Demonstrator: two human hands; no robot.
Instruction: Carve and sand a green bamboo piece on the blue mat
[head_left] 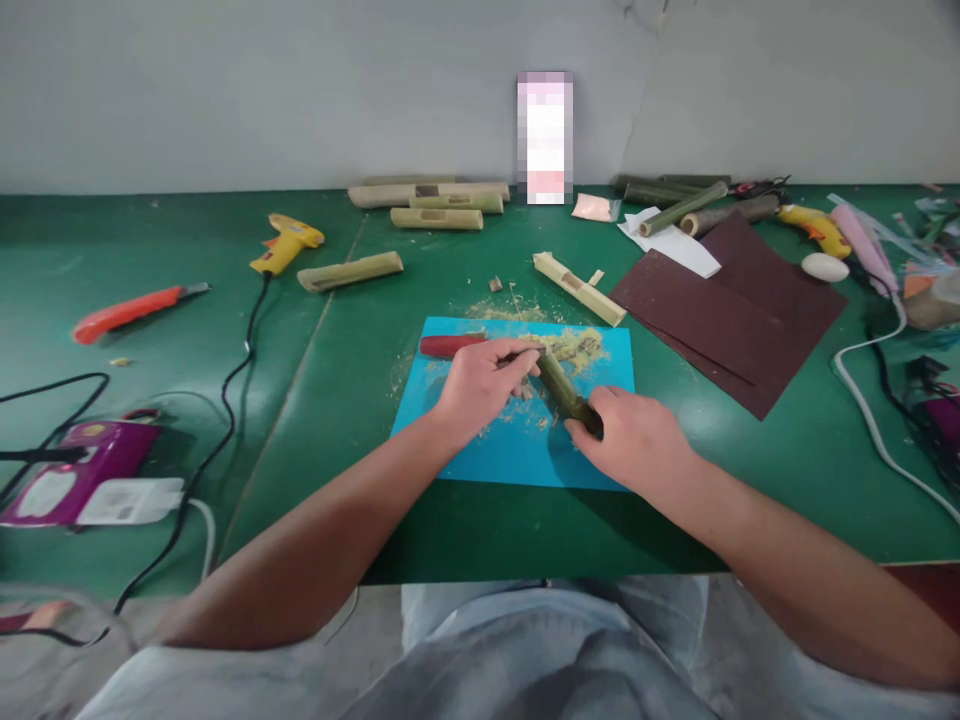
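Note:
A green bamboo tube [556, 382] slants over the blue sheet [525, 466], its near end in my right hand [637, 435], whose fingers wrap round it. My left hand [484, 378] is pinched closed at the tube's far end, on a thin dark piece [517, 355] that I cannot make out clearly. Just beyond that hand lies a red handle [450, 346] on the sheet; its other end is hidden behind my fingers. Pale bamboo shavings [581, 347] are strewn over the sheet and the table beyond it.
Cut bamboo pieces [436, 218] lie along the wall. A notched strip [579, 288] and brown sandpaper sheets [694, 310] lie beyond the blue sheet. Leftward are a yellow glue gun [285, 243], its black cord, an orange-red cutter [139, 312] and a purple power strip [94, 470].

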